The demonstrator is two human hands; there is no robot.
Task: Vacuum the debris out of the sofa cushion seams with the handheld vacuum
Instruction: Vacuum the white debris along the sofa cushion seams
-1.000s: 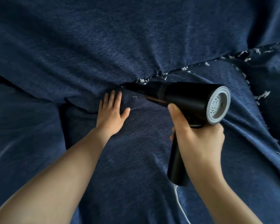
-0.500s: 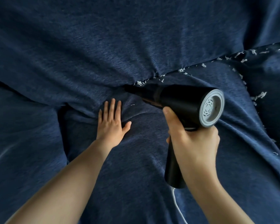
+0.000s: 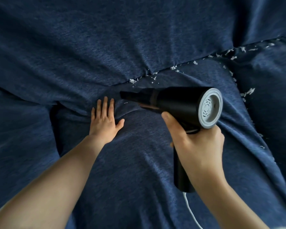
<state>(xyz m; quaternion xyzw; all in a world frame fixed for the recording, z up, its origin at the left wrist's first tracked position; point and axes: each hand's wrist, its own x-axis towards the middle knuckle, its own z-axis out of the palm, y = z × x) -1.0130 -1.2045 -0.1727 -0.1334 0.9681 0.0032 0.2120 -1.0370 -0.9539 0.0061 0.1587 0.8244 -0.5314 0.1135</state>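
Note:
My right hand [image 3: 198, 146] grips the handle of a black handheld vacuum [image 3: 177, 101] with a grey rear grille. Its narrow nozzle [image 3: 127, 95] points left, just below the seam [image 3: 155, 72] between the back cushion and the seat cushion [image 3: 130, 154]. My left hand [image 3: 104, 119] lies flat, fingers spread, pressing the seat cushion fabric just left of the nozzle. White debris flecks [image 3: 132, 80] lie along the seam above the nozzle and run up to the right [image 3: 228, 52].
The sofa is covered in dark blue fabric; the back cushion [image 3: 122, 33] fills the top. More white flecks [image 3: 248, 92] dot the gap beside the right cushion [image 3: 271, 96]. A white cord [image 3: 191, 210] trails from the vacuum's handle toward me. A dark gap [image 3: 54, 116] opens at left.
The vacuum nozzle has come back out of the seam and now sits lower, over the seat cushion. My left hand slid toward me, dragging the fabric into folds.

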